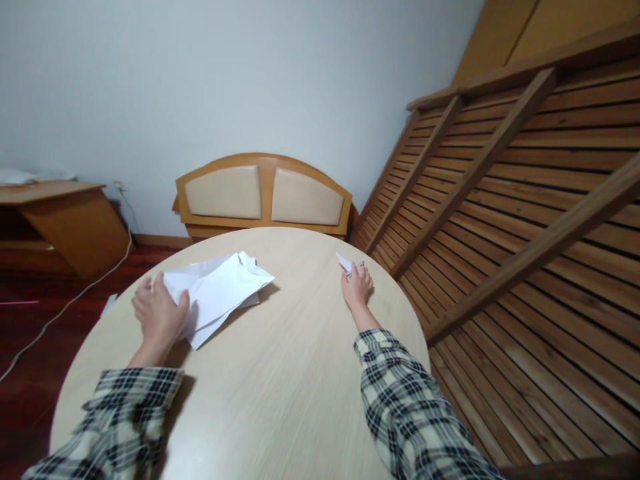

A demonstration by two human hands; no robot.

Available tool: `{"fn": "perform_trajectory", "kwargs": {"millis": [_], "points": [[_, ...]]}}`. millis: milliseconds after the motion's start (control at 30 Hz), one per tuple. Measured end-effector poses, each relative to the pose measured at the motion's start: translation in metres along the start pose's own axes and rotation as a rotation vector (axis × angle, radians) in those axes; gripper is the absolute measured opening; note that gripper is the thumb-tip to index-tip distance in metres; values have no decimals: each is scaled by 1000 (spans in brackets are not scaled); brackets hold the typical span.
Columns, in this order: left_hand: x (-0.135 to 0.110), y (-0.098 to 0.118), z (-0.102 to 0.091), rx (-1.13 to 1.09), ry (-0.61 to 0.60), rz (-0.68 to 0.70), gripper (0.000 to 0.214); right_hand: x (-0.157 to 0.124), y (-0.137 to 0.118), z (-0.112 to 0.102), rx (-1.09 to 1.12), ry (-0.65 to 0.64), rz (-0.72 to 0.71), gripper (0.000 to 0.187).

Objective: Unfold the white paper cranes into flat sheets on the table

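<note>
A loose pile of white paper sheets (220,290), creased and overlapping, lies on the left part of the round table. At its left edge is my left hand (161,312), with the thumb spread away from the slightly curled fingers. The thumb is close to the sheets; whether it touches them I cannot tell. Across the table, by the far right edge, my right hand (358,285) bends its fingers over a small folded white paper (343,263). A pointed corner of that paper sticks out to the left of the fingers, and the rest is hidden under the hand.
The round pale wood table (280,387) stands before me. Behind it is a padded headboard (267,193). Wooden slats (525,220) lean close along the right side. At the left are a desk (75,220) and a white cable (75,300) on the floor.
</note>
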State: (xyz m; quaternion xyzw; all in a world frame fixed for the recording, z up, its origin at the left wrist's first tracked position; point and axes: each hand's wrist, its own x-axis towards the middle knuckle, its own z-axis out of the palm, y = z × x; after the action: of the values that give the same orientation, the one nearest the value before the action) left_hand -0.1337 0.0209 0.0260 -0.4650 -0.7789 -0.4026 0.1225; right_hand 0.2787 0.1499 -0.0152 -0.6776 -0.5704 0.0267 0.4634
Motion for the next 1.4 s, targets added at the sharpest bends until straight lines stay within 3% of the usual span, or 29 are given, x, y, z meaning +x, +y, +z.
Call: {"fn": "perform_trajectory", "kwargs": {"millis": [167,333,400,600,733,833,1000,1400], "points": [[-20,38,-2,-177,105,310,49,-2,-10,-7,192,-17,-8,49],[-64,79,4,-399,-102,631,34,-31,-34,-15,494,-79,-5,40],[-83,91,8,-498,-217,674,29,-46,-44,-17,616,-143,29,36],[-108,101,18,-657,-464,522,24,-90,-72,-27,934,-475,189,27],[-106,100,18,-715,-468,420,25,-114,-87,-34,1060,-682,309,24],[-105,99,16,-750,-464,388,28,-123,-94,-37,1189,-805,491,21],[-105,98,18,-772,-494,419,32,-123,-98,-41,1239,-860,550,18],[-106,101,12,-795,-535,402,23,-127,-98,-42,1238,-971,499,21]]}}
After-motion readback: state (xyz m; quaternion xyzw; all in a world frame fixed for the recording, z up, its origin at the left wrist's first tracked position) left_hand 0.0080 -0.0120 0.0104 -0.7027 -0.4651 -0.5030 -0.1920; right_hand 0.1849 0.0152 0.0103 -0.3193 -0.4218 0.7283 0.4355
